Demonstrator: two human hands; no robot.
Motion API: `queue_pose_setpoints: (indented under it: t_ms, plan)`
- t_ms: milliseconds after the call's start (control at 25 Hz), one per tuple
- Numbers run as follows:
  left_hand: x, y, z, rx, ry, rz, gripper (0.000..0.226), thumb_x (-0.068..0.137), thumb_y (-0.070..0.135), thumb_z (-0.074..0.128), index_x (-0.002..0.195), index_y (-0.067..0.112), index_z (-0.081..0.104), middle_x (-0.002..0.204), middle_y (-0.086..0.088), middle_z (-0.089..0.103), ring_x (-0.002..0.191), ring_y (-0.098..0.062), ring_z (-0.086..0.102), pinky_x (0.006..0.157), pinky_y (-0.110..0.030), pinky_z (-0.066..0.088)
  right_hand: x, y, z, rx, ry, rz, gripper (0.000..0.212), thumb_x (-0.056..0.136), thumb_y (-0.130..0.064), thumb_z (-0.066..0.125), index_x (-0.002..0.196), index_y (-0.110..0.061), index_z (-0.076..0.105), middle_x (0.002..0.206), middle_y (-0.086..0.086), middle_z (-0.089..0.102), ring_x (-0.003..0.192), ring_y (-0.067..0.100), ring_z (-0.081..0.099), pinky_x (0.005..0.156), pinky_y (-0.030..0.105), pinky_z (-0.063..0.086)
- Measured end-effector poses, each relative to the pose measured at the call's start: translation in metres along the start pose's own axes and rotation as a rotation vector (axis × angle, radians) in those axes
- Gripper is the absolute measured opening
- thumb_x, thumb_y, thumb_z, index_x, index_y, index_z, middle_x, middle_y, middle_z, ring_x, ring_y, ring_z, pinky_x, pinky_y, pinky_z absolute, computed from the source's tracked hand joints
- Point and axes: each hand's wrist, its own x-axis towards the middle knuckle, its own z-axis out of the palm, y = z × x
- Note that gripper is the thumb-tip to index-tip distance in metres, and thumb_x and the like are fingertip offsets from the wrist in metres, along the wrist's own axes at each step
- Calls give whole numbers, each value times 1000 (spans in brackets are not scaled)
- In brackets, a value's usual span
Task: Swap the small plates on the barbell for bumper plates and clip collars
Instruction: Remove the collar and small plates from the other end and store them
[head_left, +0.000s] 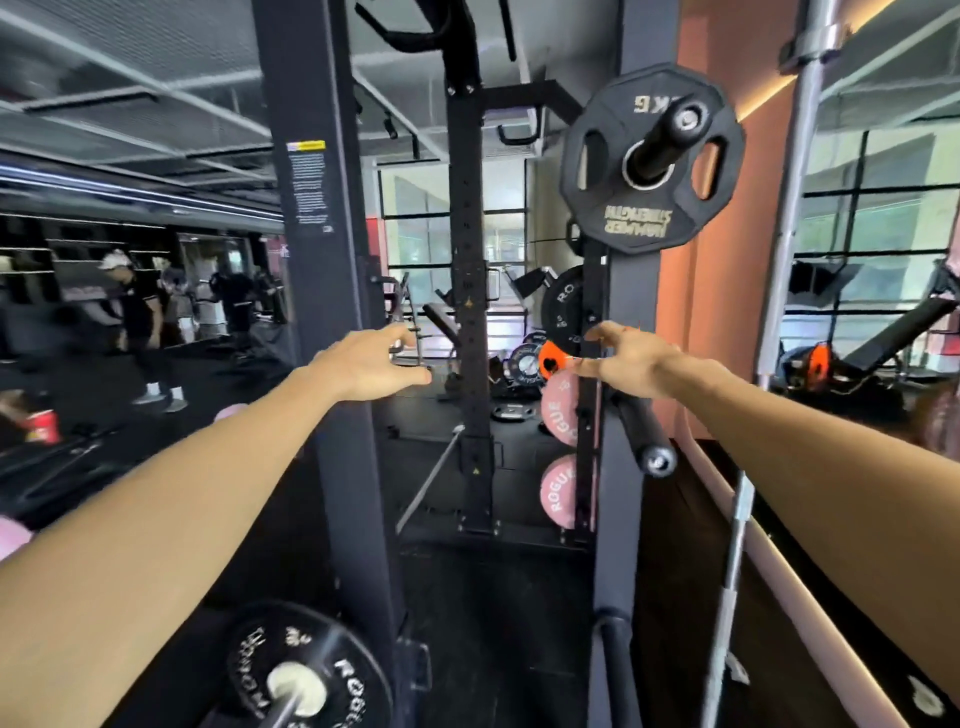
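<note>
Both my arms reach forward between two rack uprights. My left hand (371, 366) is empty, fingers loosely spread, just right of the left upright (317, 291). My right hand (631, 358) is also empty, fingers spread, in front of the right upright (631, 322), close to an orange collar (549, 358) and pink plates (558, 408) stored behind it. A black grip plate (613, 218) hangs on a storage peg (670, 137) above my right hand. At bottom left a small black plate (260, 670) sits on the barbell sleeve (293, 699).
An empty storage peg (644, 439) juts out below my right hand. A bare bar (730, 587) stands at the right beside a pink plate's rim (789, 577). More plates lie on the floor behind the middle upright (470, 312). A person (137, 322) walks at the far left.
</note>
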Motion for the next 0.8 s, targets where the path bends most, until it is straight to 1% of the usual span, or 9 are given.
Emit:
queue_pose_setpoints:
  t_ms: [80, 120, 240, 360, 440, 560, 680, 800]
  plan:
    - [-20, -39, -18, 9, 25, -35, 65, 78, 67, 63, 133, 38, 46, 140, -4, 51, 125, -28, 50, 104, -46, 42, -2, -43, 16, 4, -25, -43, 65, 85, -66, 54, 139, -31, 42, 144, -2, 49, 132, 24, 45, 113, 48, 25]
    - [-30, -61, -28, 15, 42, -54, 62, 80, 65, 63, 133, 38, 46, 139, -4, 51, 125, -28, 50, 103, -46, 42, -2, -67, 25, 18, -38, -63, 65, 85, -67, 54, 138, -31, 43, 142, -1, 51, 131, 25, 46, 113, 48, 26]
    - [-60, -130, -59, 27, 83, -109, 61, 79, 62, 65, 132, 38, 48, 138, -3, 53, 125, -26, 50, 102, -44, 42, -3, -142, 59, 50, -85, -121, 69, 82, -69, 56, 137, -31, 43, 139, 1, 54, 129, 27, 49, 113, 49, 28]
    - [-90, -213, -94, 67, 94, -155, 62, 80, 64, 63, 133, 38, 47, 138, -2, 54, 126, -26, 50, 101, -45, 42, -9, -227, 101, 79, -116, -161, 69, 82, -68, 57, 139, -31, 42, 142, -1, 50, 133, 26, 46, 114, 49, 25]
    - [-108, -274, -118, 98, 91, -180, 62, 79, 65, 62, 133, 38, 47, 140, -2, 53, 127, -27, 49, 103, -48, 41, -13, -289, 133, 102, -133, -199, 71, 84, -67, 57, 142, -29, 40, 146, 1, 47, 134, 27, 44, 115, 49, 25]
    - [-130, -356, -145, 90, 80, -194, 66, 76, 67, 63, 133, 37, 47, 138, -2, 53, 127, -26, 49, 104, -48, 41, -22, -379, 176, 76, -140, -236, 71, 85, -67, 54, 143, -30, 37, 148, 3, 43, 134, 29, 42, 114, 52, 24]
    - [-142, -414, -162, 73, 57, -205, 69, 72, 69, 62, 132, 36, 49, 137, -3, 55, 125, -26, 51, 104, -48, 41, -25, -446, 205, 70, -174, -253, 70, 87, -64, 55, 144, -30, 36, 150, 1, 41, 138, 28, 39, 116, 55, 17]
    - [-136, -453, -167, 72, 54, -197, 67, 74, 67, 63, 132, 37, 49, 136, -3, 55, 126, -26, 50, 105, -48, 41, -18, -485, 226, 80, -190, -249, 70, 87, -64, 54, 146, -30, 34, 151, -1, 40, 139, 27, 37, 115, 55, 12]
